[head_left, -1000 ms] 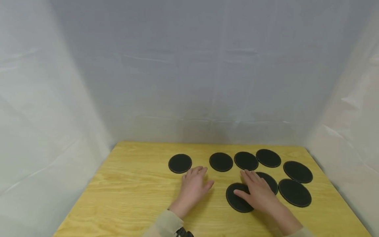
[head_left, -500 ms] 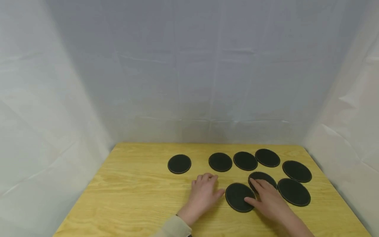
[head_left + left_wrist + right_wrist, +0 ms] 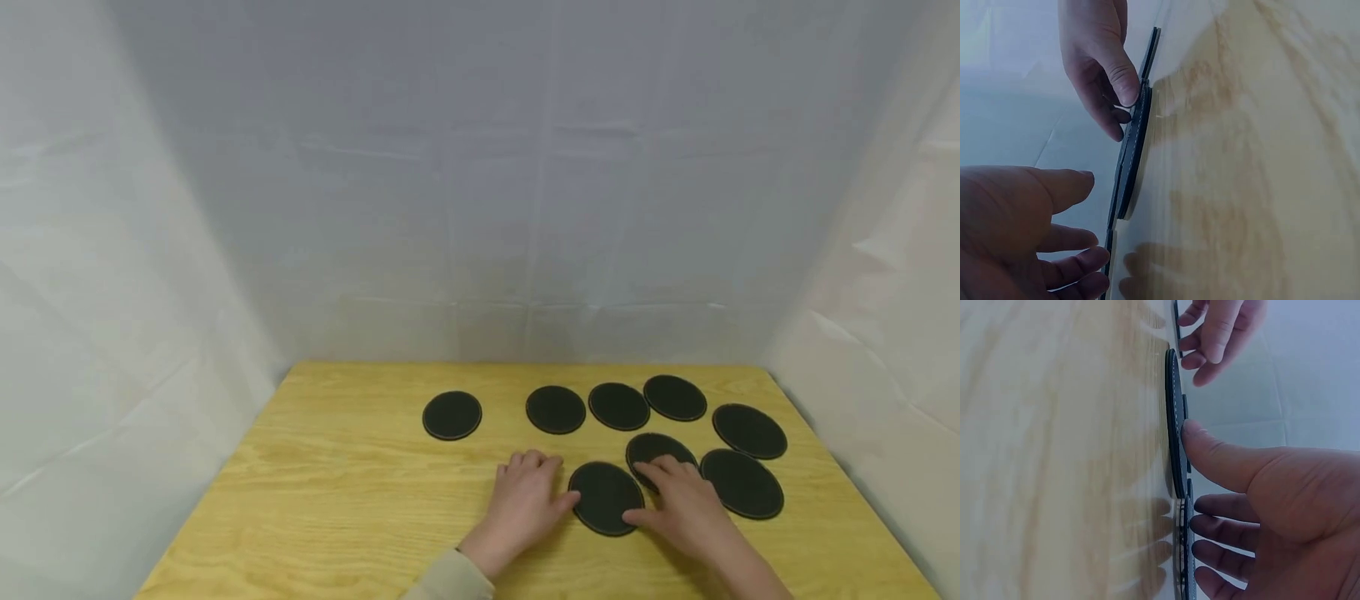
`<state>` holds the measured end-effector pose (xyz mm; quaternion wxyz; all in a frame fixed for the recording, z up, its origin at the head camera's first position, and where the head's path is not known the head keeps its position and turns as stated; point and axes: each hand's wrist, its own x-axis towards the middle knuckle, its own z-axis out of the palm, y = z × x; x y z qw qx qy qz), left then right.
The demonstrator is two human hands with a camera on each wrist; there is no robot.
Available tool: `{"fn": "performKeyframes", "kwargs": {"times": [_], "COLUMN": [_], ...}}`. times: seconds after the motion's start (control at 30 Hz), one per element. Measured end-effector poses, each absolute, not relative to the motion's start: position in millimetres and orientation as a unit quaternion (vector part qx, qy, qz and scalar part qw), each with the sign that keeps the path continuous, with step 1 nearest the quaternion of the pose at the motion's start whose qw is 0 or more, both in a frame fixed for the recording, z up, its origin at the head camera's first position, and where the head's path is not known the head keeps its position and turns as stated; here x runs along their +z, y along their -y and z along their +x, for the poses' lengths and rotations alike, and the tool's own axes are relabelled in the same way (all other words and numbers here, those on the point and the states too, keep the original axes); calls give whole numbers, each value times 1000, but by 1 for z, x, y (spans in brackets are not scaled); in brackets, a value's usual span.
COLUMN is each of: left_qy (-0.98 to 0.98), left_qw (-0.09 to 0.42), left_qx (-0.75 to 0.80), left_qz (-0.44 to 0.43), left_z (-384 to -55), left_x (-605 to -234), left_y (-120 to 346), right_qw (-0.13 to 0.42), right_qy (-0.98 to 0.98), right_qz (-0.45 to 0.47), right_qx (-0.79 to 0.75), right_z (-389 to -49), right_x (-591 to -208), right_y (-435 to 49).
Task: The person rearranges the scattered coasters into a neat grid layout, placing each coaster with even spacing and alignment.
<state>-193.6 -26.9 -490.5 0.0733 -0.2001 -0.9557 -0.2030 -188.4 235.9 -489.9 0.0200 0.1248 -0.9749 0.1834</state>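
A black round coaster (image 3: 606, 498) with a stitched rim lies flat nearest the front, between my two hands. In the right wrist view the edge of this front coaster (image 3: 1174, 425) looks layered. My left hand (image 3: 523, 505) is at its left, fingers loosely bent, thumb tip by the coaster's left edge. On the other side, my right hand (image 3: 686, 510) has its thumb at the right edge. Its fingers reach over another black coaster (image 3: 651, 454) just behind; whether they touch it is hard to tell. Neither hand grips anything.
Several more black coasters lie flat on the wooden table (image 3: 322, 483): one alone at the left (image 3: 452, 415), others along the back and right, such as the far-right coaster (image 3: 750, 431). White sheeting (image 3: 480, 208) encloses the back and sides.
My left hand has moved right, away from the lone left coaster and up to the front coaster. My right hand has shifted right, from over the front coaster to its right edge.
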Motion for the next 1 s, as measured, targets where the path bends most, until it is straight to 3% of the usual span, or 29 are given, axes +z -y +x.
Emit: {"fn": "performKeyframes", "kwargs": {"times": [1.0], "left_qy": [956], "left_qw": [43], "left_qx": [-215], "left_qz": [-196], "left_z": [-194], "left_x": [-499], "left_y": [17], "right_qw": [-22], "right_qy": [973], "right_qz": [114], "right_qx": [201], "right_z": [-185], "right_x": [-488], "right_y": [-235]}}
